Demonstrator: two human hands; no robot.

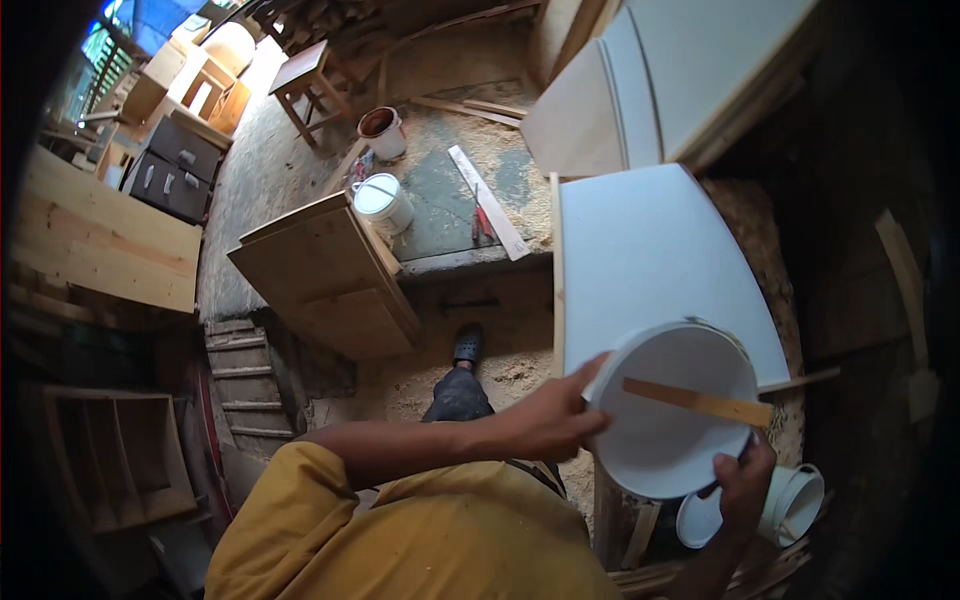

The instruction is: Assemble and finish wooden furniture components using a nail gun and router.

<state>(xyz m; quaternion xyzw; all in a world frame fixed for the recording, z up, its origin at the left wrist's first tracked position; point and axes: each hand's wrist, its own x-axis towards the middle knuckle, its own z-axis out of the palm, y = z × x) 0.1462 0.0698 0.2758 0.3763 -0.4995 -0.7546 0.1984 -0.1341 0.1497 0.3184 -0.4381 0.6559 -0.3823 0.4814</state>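
We hold a white bucket [672,410] tipped up toward us over the white panel [650,270], with a wooden stick [700,402] lying across its mouth. Our left hand [552,412] grips the near-left rim, its fingers [590,375] curled closed over the edge, and our right hand [745,485] holds the lower right rim, fingers wrapped around from below. The bucket's inside looks evenly white; we cannot tell whether that is paint coating the walls or a filling, and no liquid level shows. We judge the work to be at an early or in-between point: the bucket is up in both hands, the stick is not held by either one, and the panel shows no fresh streaks we can make out, so any stirring or spreading appears not yet under way. Just below the bucket, near our right hand, a second white bucket [795,505] lies on its side with its mouth toward us, and it seems empty, though part is hidden. Farther off on the table [440,215], amid sawdust, stands a small white tub [383,203] with a lid on, so its contents are hidden. Beyond it stands another pail [382,132] with a dark brown inside, open at the top; what it holds is too small to tell. A long ruler [487,202] lies on the table beside them.
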